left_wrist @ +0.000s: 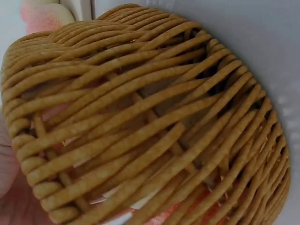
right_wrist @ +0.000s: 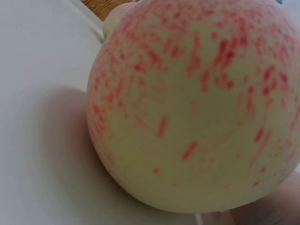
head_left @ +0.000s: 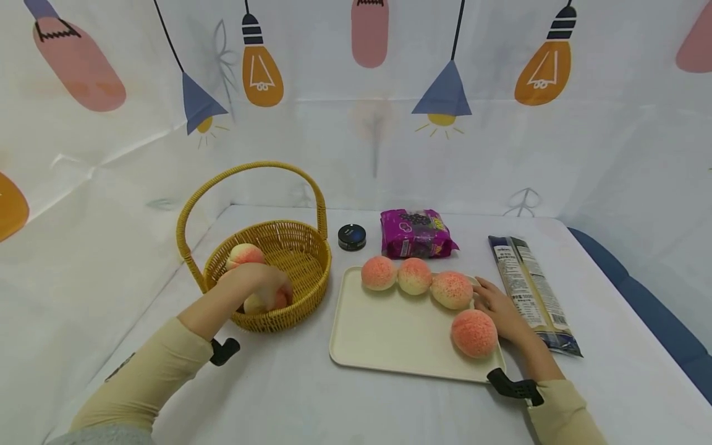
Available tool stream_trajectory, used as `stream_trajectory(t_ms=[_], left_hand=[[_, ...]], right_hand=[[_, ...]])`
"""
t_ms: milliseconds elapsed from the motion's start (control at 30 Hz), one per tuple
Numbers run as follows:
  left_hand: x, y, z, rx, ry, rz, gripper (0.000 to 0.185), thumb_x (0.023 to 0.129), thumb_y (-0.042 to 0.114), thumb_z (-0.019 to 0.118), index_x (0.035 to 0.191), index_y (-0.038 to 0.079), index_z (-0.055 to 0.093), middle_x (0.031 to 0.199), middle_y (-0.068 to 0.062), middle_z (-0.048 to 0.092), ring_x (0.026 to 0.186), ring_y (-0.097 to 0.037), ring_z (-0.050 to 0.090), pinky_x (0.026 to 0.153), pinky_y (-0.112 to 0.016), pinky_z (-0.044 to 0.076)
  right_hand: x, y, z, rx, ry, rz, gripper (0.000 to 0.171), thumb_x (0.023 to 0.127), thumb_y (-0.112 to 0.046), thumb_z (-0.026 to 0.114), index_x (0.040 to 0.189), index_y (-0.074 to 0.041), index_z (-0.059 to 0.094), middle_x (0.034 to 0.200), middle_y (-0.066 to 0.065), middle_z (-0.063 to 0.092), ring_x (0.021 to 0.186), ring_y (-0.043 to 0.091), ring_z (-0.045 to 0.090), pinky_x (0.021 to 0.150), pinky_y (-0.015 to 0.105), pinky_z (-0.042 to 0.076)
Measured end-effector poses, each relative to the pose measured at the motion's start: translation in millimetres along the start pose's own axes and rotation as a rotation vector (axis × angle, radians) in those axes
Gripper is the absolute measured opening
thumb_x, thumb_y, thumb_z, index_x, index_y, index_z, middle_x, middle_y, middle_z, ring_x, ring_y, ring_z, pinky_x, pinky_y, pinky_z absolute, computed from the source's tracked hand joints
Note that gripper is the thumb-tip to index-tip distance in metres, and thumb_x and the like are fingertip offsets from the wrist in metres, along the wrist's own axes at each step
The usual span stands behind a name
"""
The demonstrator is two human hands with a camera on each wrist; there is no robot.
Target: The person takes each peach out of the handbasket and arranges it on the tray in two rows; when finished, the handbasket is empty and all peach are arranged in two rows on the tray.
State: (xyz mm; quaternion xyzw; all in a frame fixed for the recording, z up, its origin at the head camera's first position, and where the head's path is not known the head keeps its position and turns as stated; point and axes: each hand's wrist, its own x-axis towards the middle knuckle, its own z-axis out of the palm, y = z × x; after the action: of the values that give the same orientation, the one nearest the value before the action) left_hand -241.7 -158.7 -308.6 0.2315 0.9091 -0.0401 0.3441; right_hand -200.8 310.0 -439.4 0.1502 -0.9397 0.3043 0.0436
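Note:
A woven yellow basket with a tall handle stands on the left of the table. My left hand reaches into it, fingers curled over a pink peach. A second peach lies at the basket's back. The basket's weave fills the left wrist view. Several peaches sit on a cream tray; the nearest one fills the right wrist view. My right hand rests with relaxed fingers on the tray's right rim, between that peach and another, holding nothing.
Behind the tray lie a round black tin and a purple snack bag. A long dark packet lies right of the tray. A patterned white backdrop stands close around the table; a blue edge runs along the far right.

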Motion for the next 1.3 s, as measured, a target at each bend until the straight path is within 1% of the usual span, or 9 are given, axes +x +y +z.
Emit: stream_trajectory(t_ms=[167,400,567,667,800,1000,1133,1233,1300], left_hand=[[5.5,-8.1,3.2,0.001,0.012,0.017,0.034,0.074,0.009,0.065,0.100,0.030,0.065,0.107,0.003,0.054,0.097,-0.018,0.045,0.085,-0.043,0.039],[10.2,-18.9,7.5,-0.032,0.080,0.132,0.042,0.066,-0.001,0.066,0.099,0.025,0.066,0.106,0.003,0.057,0.089,-0.015,0.046,0.075,-0.032,0.042],[13.0,-25.6,11.3,-0.032,0.171,0.185,0.036,0.068,0.006,0.070,0.099,0.023,0.068,0.102,0.006,0.060,0.092,-0.013,0.052,0.076,-0.032,0.046],[14.5,-28.2,13.0,-0.051,0.219,0.201,0.036,0.068,0.010,0.069,0.102,0.020,0.069,0.102,0.006,0.062,0.086,-0.013,0.052,0.069,-0.028,0.045],[14.5,-31.1,16.0,-0.098,0.288,0.212,0.043,0.064,0.011,0.067,0.107,0.017,0.069,0.098,0.005,0.061,0.074,-0.015,0.045,0.057,-0.026,0.037],[12.3,-36.6,20.5,-0.185,0.419,0.260,0.052,0.063,0.010,0.064,0.115,0.008,0.064,0.077,0.003,0.052,0.056,-0.010,0.036,0.049,-0.024,0.029],[11.8,-38.9,21.7,-0.201,0.523,0.304,0.049,0.066,0.014,0.067,0.115,0.006,0.064,0.083,0.003,0.059,0.061,-0.010,0.040,0.053,-0.025,0.034],[12.9,-40.0,23.9,-0.174,0.615,0.325,0.043,0.070,0.018,0.070,0.111,0.006,0.066,0.099,-0.001,0.064,0.079,-0.013,0.051,0.064,-0.028,0.042],[13.5,-39.8,26.2,-0.180,0.674,0.315,0.043,0.072,0.022,0.072,0.111,0.006,0.066,0.104,-0.006,0.063,0.088,-0.019,0.055,0.069,-0.032,0.046]], right_hand=[[0,1,2,0.000,-0.007,0.029,0.038,0.094,-0.013,0.044,0.127,0.008,0.046,0.139,0.031,0.028,0.124,0.051,0.027,0.096,0.064,0.022],[1,0,2,-0.014,0.001,0.011,0.038,0.094,-0.013,0.045,0.125,0.008,0.048,0.137,0.032,0.030,0.122,0.052,0.029,0.095,0.064,0.024],[0,0,3,-0.014,0.000,0.008,0.038,0.094,-0.012,0.046,0.126,0.009,0.047,0.137,0.032,0.030,0.122,0.052,0.030,0.095,0.064,0.024],[1,1,4,-0.014,0.001,0.008,0.038,0.094,-0.012,0.045,0.126,0.008,0.047,0.137,0.032,0.030,0.122,0.051,0.029,0.095,0.063,0.024],[2,1,5,-0.013,0.001,0.004,0.038,0.094,-0.012,0.045,0.126,0.008,0.047,0.138,0.031,0.030,0.123,0.051,0.029,0.096,0.063,0.023],[3,1,4,-0.023,0.001,0.001,0.038,0.094,-0.011,0.045,0.127,0.008,0.047,0.137,0.032,0.030,0.122,0.051,0.030,0.096,0.063,0.024],[3,0,1,-0.021,0.003,0.002,0.038,0.093,-0.011,0.045,0.126,0.008,0.047,0.137,0.032,0.030,0.122,0.051,0.030,0.096,0.063,0.024],[2,0,-1,-0.020,0.002,0.003,0.038,0.093,-0.010,0.045,0.126,0.009,0.047,0.137,0.032,0.030,0.122,0.051,0.030,0.096,0.063,0.024],[1,0,-1,-0.018,0.004,0.003,0.038,0.093,-0.009,0.045,0.126,0.009,0.047,0.137,0.032,0.030,0.122,0.051,0.030,0.096,0.063,0.024]])
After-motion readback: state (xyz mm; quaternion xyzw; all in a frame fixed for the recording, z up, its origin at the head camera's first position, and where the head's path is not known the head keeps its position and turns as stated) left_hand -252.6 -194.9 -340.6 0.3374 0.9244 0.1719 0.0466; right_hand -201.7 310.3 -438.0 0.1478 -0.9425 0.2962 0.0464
